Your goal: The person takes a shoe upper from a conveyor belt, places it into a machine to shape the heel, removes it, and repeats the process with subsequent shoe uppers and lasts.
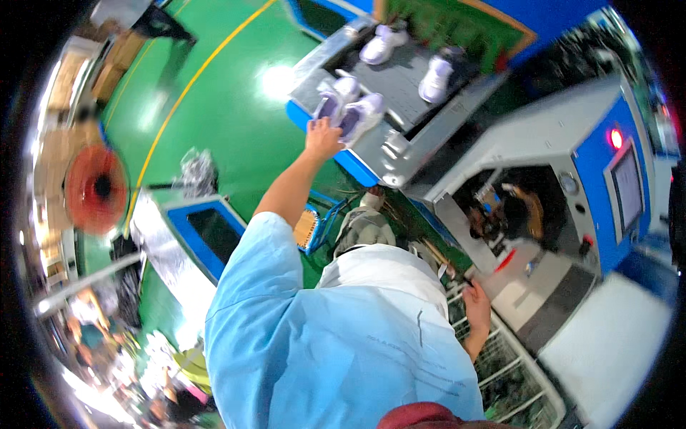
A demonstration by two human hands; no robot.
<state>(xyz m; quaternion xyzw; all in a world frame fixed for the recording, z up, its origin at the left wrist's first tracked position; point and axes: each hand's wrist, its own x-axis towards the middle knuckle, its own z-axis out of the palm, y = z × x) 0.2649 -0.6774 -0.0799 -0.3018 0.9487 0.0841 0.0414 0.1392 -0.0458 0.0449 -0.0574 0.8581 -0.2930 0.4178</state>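
My left hand (325, 138) is stretched out to the conveyor's near end, its fingers closed on the heel area of a white shoe (362, 116) with a lavender inside. Pressed close beside it is a second white shoe (336, 97); whether my fingers touch that one too, I cannot tell. Farther along the dark conveyor belt (404, 89) stand two more white shoes, one on the left (384, 45) and one on the right (435, 78). My right hand (477, 306) hangs low by a white wire rack (511, 368), fingers loosely apart and holding nothing visible.
Green strip curtains (446, 36) hang over the conveyor's far end. To the right stands a grey and blue machine (529, 143) with a screen and a lit red lamp. A blue-framed stool (311, 225) and a red fan (96, 187) are on the left.
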